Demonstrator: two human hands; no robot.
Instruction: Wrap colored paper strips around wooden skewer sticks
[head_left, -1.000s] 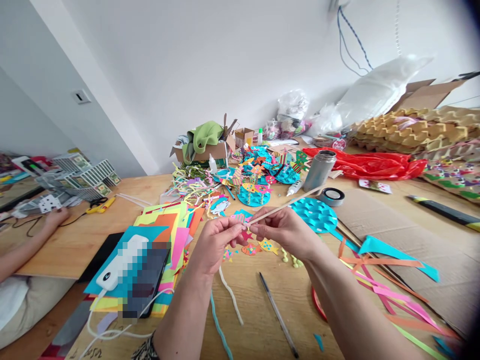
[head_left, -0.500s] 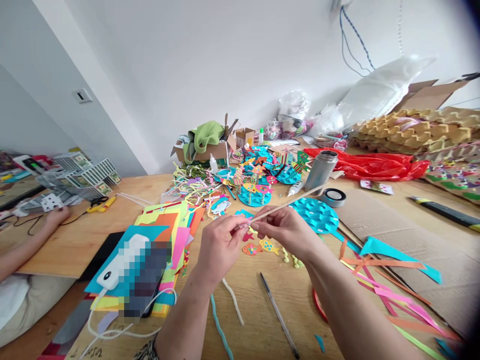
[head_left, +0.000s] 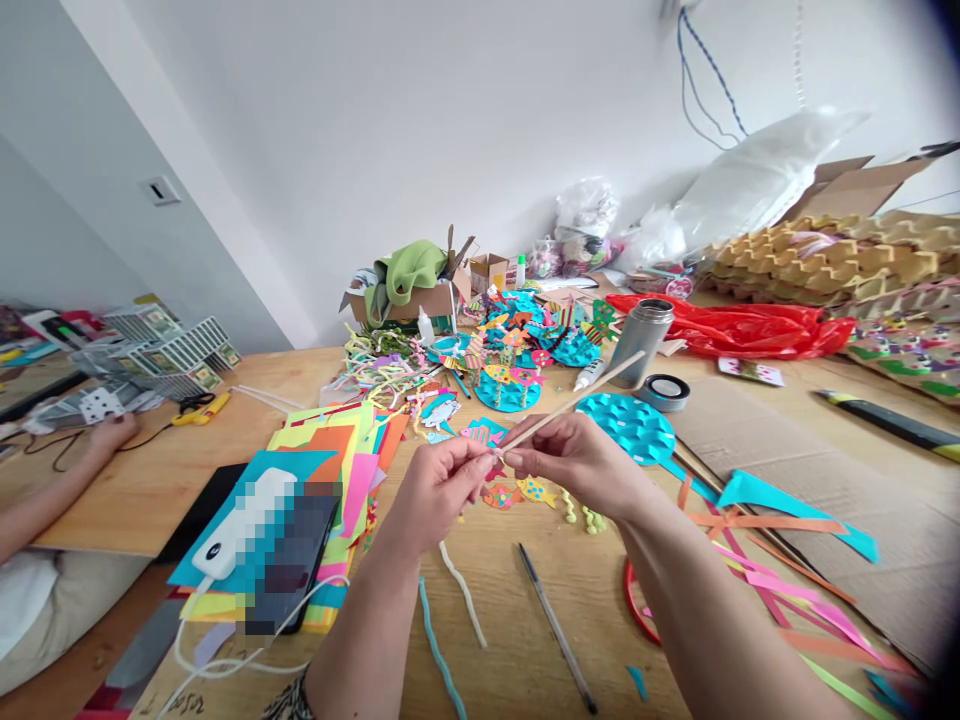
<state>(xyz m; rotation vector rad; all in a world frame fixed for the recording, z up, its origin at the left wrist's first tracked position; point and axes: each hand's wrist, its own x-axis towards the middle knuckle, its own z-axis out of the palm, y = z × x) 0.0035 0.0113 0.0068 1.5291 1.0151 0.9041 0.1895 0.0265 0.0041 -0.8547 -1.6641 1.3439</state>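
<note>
My left hand [head_left: 441, 485] and my right hand [head_left: 574, 462] meet at the middle of the view, fingertips nearly touching. A thin pale wooden stick [head_left: 581, 399] slants up to the right from my right hand, pinched between thumb and fingers. My left thumb and forefinger are pressed together at the stick's lower end; what they grip there is tiny and mostly hidden. Just beyond lie paper fish, among them an orange fish [head_left: 501, 496] and a yellow fish [head_left: 537, 490]. Below, a pen [head_left: 556, 630], a white yarn strand [head_left: 463, 592] and a blue yarn strand [head_left: 439, 650] rest on the table.
To the left, coloured paper [head_left: 360, 480] lies under a white power bank [head_left: 247, 525] and a phone. Another person's hand [head_left: 114, 432] holds a playing card. Behind are a metal bottle [head_left: 642, 342], blue egg-tray discs [head_left: 628, 428] and a filled box [head_left: 409, 300]. Cardboard [head_left: 795, 450] and paper strips lie right.
Both hands stay together at the middle. The stick has tilted a little more steeply, and the fingers of my left hand have shifted slightly at its lower end.
</note>
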